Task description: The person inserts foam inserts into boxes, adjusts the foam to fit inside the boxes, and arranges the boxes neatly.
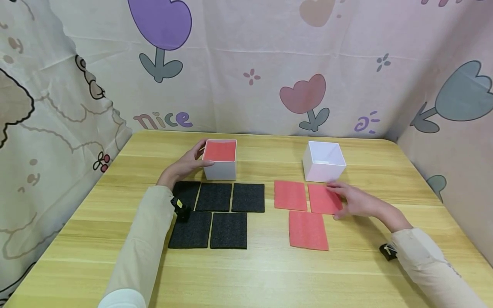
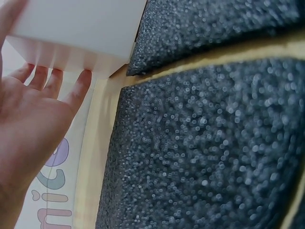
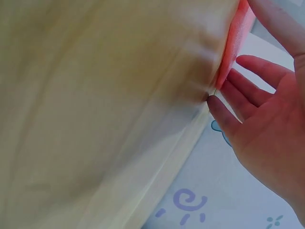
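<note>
In the head view my left hand (image 1: 185, 166) grips a white open-topped box (image 1: 220, 171), its thumb along the front and its fingers at the left side. A red square pad (image 1: 219, 150) lies in that box, close below the rim. The left wrist view shows the fingertips against the wall of the box (image 2: 76, 28). My right hand (image 1: 358, 201) touches a red felt-like square (image 1: 321, 199), fingers at its far edge and thumb near its right front corner. In the right wrist view the fingers spread around the edge of the red square (image 3: 234, 45), which lies flat.
A second white box (image 1: 324, 169) stands behind the red squares, with no pad seen inside. Two more red squares (image 1: 290, 195) lie nearby. Several black squares (image 1: 213, 196) lie in two rows before the left box. A printed cloth (image 1: 231, 94) hangs behind the wooden table (image 1: 246, 278).
</note>
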A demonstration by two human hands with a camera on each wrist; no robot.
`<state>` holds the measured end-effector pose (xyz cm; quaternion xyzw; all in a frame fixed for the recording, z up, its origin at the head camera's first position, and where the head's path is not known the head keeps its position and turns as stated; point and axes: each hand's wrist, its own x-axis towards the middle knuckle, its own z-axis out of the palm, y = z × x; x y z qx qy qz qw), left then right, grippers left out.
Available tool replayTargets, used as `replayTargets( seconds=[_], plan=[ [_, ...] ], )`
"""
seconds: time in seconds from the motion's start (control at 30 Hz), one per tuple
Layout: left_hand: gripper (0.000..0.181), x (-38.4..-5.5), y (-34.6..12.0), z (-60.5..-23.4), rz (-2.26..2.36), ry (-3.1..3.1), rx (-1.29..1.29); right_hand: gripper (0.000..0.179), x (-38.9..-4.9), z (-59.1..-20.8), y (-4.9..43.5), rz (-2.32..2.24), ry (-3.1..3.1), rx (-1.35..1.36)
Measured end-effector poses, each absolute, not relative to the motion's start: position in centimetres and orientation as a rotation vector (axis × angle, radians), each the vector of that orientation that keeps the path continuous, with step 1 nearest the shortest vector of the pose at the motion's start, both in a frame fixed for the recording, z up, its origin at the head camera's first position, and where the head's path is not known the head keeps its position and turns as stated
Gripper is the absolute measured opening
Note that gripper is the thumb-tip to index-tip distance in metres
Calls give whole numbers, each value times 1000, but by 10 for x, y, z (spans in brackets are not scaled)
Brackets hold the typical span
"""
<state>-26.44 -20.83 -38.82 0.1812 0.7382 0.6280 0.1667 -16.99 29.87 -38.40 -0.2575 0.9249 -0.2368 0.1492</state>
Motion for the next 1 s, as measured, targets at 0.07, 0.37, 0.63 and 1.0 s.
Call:
replayTargets(
  seconds=[0.07, 0.37, 0.63, 1.0],
  plan=[
    [83, -266, -209, -390, 1781, 2112, 519, 81, -170, -384, 300, -679, 2662, -761],
    [83, -267, -210, -393, 1780, 2117, 521, 82, -166, -385, 304, -639, 2701, -719],
    [83, -266, -210, -392, 1784, 2110, 514, 84, -162, -382, 304, -787, 2688, -709],
    [83, -265, -210, -392, 1779, 2128, 510, 83, -160, -370, 277, -946, 2704, -824]
  ],
)
